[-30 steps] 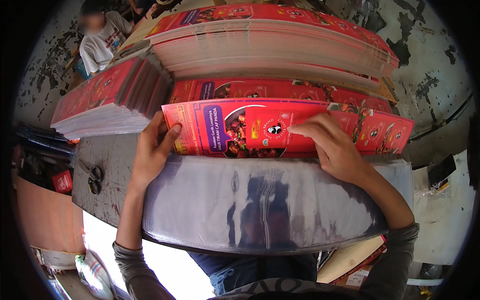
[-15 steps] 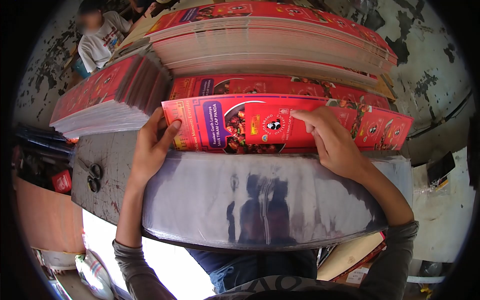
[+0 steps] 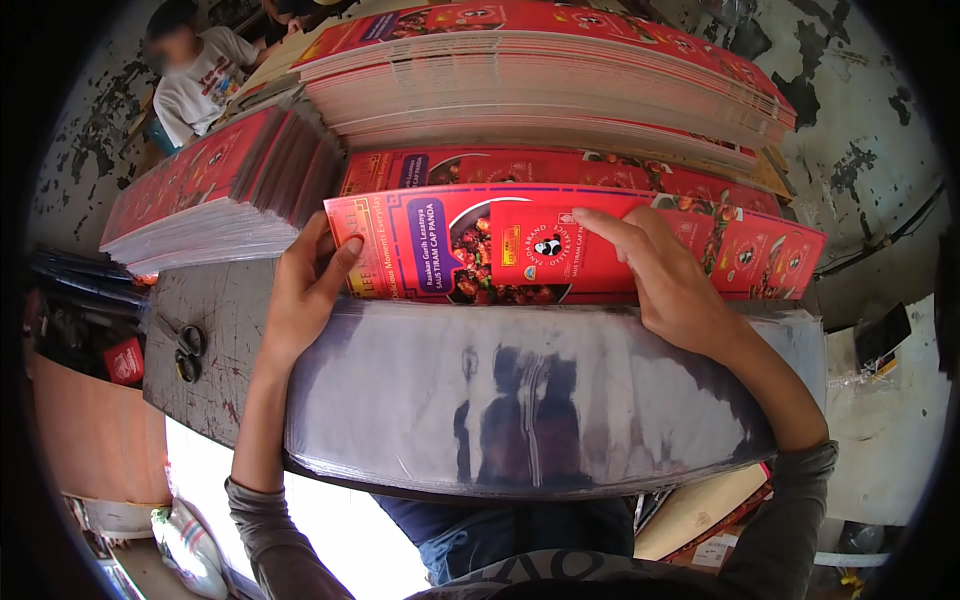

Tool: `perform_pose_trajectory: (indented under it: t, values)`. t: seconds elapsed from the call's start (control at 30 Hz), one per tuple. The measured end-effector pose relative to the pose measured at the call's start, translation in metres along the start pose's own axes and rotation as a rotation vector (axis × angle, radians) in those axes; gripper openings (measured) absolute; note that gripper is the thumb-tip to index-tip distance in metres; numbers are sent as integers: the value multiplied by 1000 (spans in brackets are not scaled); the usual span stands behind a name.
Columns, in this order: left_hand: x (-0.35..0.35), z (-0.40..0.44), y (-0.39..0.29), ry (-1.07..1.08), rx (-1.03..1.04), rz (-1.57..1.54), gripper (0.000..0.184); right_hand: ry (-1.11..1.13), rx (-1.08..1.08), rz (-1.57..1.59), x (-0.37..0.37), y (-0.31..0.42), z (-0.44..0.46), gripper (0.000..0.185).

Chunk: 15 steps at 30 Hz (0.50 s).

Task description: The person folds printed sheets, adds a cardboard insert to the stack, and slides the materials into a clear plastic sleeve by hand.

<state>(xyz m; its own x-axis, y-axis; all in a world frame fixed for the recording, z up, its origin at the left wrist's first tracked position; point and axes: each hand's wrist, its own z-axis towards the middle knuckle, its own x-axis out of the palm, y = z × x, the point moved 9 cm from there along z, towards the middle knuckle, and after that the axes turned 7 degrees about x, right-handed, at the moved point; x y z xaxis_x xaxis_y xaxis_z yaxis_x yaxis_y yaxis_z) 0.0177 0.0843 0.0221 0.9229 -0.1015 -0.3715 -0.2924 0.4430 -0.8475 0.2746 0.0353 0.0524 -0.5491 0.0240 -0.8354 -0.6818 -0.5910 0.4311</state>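
A long red printed card strip (image 3: 470,240) with a panda logo and food pictures stands tilted up in front of me. My left hand (image 3: 312,285) grips its left end, thumb on the printed face and fingers behind. Against the right half of the same strip lies my right hand (image 3: 665,280), index finger stretched out over the print near the logo, the other fingers partly bent. Below both hands is a stack of clear plastic sleeves (image 3: 400,390), glossy with reflections. More red printed strips (image 3: 520,170) lie right behind the held one.
Tall stacks of red strips (image 3: 540,90) rise at the back. A slanted pile of sleeved strips (image 3: 200,190) sits at left. Black scissors (image 3: 186,355) lie on the worn grey table (image 3: 220,300). Another person (image 3: 200,75) is at the far left.
My right hand has shifted slightly left and up across the strip, its index finger now nearer the logo. The left hand keeps its hold almost unmoved.
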Motion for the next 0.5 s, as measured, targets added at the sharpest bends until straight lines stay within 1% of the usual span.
perform_pose_trajectory:
  t: [0.13, 0.27, 0.33, 0.37, 0.43, 0.47, 0.5]
  values:
    - [0, 0, 0, 1, 0, -8, 21, 35, 39, 19, 2, -1, -1, 81]
    - [0, 0, -1, -1, -7, -12, 21, 23, 10, 37, 4, -3, -1, 80]
    - [0, 0, -2, 8, -1, 1, 21, -19, -68, 12, 1, 2, -1, 77]
    - [0, 0, -1, 7, -1, 2, 21, -19, -69, 12, 1, 2, -1, 77]
    - [0, 0, 0, 1, -6, -20, 21, 5, -51, -11, 3, 0, -1, 69]
    - [0, 0, 0, 0, -5, -20, 21, 5, -51, -11, 3, 0, -2, 69]
    - [0, 0, 0, -1, -14, -24, 21, 5, -42, -17, 3, -1, -2, 64]
